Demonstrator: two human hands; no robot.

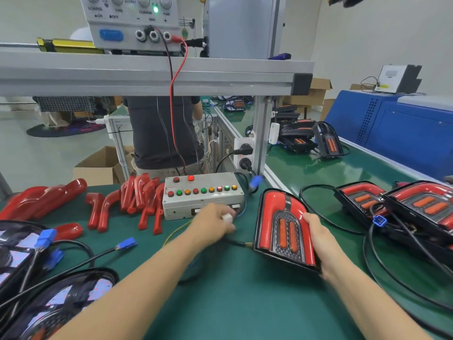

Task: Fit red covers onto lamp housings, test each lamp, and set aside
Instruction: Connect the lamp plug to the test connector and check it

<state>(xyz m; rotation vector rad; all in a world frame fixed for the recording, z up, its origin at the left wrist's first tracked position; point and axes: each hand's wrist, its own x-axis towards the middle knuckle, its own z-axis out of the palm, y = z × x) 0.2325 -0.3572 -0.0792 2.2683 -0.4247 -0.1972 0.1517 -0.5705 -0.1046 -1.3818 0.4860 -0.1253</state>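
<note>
Head: right hand (318, 244) gripping lamp (282, 231).

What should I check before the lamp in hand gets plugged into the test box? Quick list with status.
1. Red cover seated on lamp: ok, it follows the housing's arch with no visible gap.
2. Lamp secured: ok, right hand grips its right edge.
3. Connector in hand: ok, left hand pinches a white plug in front of the test box.
4. Plug mated to the box socket: cannot tell, the hand hides it.
5. Supply on: ok, green LED lit on the power supply.
6. Lamp lit: cannot tell.
</note>
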